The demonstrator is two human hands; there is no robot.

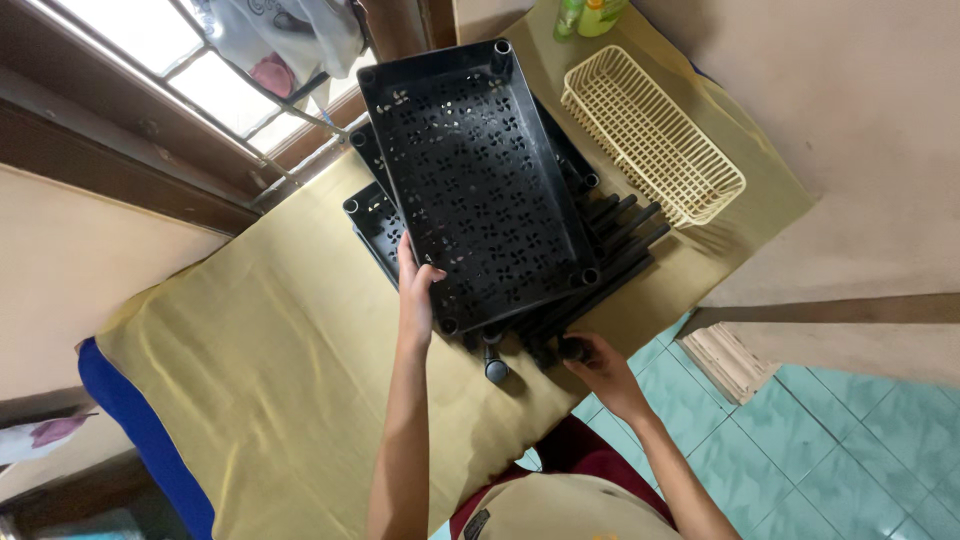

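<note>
The left hand [415, 290] has its fingers closed on the near edge of a black perforated plastic tray [475, 180], which lies on top of a stack of similar black trays [375, 222]. The right hand [597, 362] curls its fingers around the near end of a bundle of black plastic tubes [610, 255] just right of the tray. Farther right lies a cream plastic lattice basket [650, 135]. Everything rests on a table covered in yellow cloth [270, 370].
</note>
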